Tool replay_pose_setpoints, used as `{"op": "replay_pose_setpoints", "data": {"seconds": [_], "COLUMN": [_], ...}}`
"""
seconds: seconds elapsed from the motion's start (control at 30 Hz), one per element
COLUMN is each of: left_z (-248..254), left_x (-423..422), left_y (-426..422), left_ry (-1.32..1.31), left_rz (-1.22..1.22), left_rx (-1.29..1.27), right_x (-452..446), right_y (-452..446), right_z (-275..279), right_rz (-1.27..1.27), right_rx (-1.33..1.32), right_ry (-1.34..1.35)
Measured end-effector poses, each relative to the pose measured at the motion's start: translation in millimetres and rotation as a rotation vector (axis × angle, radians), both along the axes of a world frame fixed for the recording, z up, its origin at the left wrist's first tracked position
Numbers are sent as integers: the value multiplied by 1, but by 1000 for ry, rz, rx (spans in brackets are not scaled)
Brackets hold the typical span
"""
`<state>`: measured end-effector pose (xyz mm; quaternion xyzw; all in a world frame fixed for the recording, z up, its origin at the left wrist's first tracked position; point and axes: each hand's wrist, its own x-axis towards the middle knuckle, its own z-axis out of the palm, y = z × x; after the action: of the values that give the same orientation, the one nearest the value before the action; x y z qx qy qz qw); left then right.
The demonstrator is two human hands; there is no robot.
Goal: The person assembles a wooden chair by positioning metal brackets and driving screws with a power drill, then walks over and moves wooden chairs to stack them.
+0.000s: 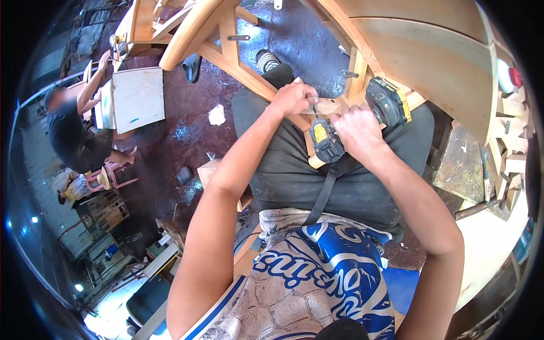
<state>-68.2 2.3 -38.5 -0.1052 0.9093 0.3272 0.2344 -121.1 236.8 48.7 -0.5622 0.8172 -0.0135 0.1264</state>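
A yellow-and-black cordless drill (326, 141) lies across my lap area, its battery (390, 102) up and to the right. My right hand (361, 131) is wrapped around its handle. By the drill's tip, my left hand (293, 99) has thumb and fingers pinched together close to the bit; whatever they hold is too small to make out. Under both hands is a joint of a light wooden frame (249, 76), resting against my thighs. Metal plates (238, 38) are fixed to its wooden members.
A large curved wooden panel (419, 73) rises at the right. Pale wood blocks (514, 144) are stacked beyond it. On the left, a person (76, 130) works at a white board (139, 99). A sandal (192, 68) lies on the dark floor (187, 107).
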Motion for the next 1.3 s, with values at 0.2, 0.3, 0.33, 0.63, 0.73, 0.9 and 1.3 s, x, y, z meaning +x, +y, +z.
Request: {"op": "replay_pose_setpoints", "data": {"seconds": [0.2, 0.3, 0.33, 0.63, 0.73, 0.9, 1.3], "left_z": [-8, -6, -9, -22, -15, -12, -7], "left_x": [4, 3, 3, 0, -3, -3, -3], "left_y": [-2, -1, -2, -6, -5, -1, -1], "left_ry": [177, 92, 88, 121, 135, 148, 155], "left_rz": [-115, -123, -118, -19, -86, -63, -61], "left_rx": [-62, -135, -119, -27, -93, -95, -109], "right_x": [-11, -18, -19, -22, -18, -13, -8], "right_y": [0, -4, -4, -6, -7, -8, -17], "right_z": [8, 16, 17, 14, 19, 15, 21], "right_rz": [93, 152, 169, 220, 219, 210, 162], "right_rx": [33, 94, 109, 124, 152, 196, 183], "right_ry": [-37, -105, -92, -72, -47, -33, -21]}}
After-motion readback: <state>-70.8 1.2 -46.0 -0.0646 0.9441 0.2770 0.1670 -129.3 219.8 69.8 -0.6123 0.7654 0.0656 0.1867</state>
